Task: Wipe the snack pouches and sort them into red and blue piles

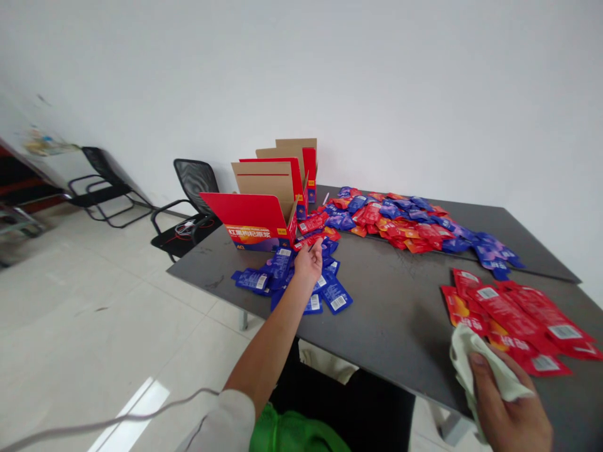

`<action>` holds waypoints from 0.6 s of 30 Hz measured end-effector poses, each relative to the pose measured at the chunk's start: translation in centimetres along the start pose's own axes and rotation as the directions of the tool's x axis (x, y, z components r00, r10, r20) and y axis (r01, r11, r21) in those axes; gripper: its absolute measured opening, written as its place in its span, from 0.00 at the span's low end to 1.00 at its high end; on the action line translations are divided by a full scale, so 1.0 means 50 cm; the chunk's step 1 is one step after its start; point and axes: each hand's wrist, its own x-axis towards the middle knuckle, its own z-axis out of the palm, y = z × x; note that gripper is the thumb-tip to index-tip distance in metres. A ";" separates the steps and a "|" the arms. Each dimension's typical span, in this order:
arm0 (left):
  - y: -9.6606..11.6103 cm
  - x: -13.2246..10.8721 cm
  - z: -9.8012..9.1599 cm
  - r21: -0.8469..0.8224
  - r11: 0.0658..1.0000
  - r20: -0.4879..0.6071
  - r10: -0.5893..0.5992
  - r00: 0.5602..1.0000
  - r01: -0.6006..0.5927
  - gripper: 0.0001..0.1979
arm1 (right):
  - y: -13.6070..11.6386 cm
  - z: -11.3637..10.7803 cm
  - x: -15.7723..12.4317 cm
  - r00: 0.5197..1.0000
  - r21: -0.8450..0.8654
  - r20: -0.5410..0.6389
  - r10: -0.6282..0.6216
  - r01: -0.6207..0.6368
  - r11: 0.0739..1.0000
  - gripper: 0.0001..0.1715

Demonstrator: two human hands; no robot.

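Grey tabletop [391, 301] fills most of my feed. The left hand [308, 263] reaches out with its fingers loosely together, tips down among blue foil sachets [336, 296] and a few red ones [311, 224] beside a carton; I can't tell whether they pinch anything. These packets look light, soft and slick, so I'd take one by its flat sealed end, not the filled middle. The right hand [509, 402] is closed around a crumpled white cloth [475, 358], just beside a spread of larger red sachets [513, 314]. Farther back lies a mixed heap [400, 223] of red, orange and purple-blue sachets. A red carton [254, 220] stands open, flaps up, at the table's left end; a black mesh chair [193, 182] stands beyond it on the tiled floor [117, 314].
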 end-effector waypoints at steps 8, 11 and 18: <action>-0.006 -0.075 -0.006 0.075 0.996 0.102 -0.060 0.993 0.053 0.05 | -0.001 0.003 -0.002 1.000 -0.002 -0.015 0.020 -0.021 1.000 0.43; -0.040 -0.124 -0.017 0.135 0.990 0.152 -0.062 0.986 0.041 0.02 | -0.006 0.003 -0.006 0.999 0.000 -0.024 0.024 -0.024 1.000 0.42; -0.132 -0.241 -0.087 0.616 0.735 0.570 -0.165 0.805 -0.285 0.21 | 0.003 0.006 -0.005 1.000 0.001 -0.014 -0.004 0.004 1.000 0.39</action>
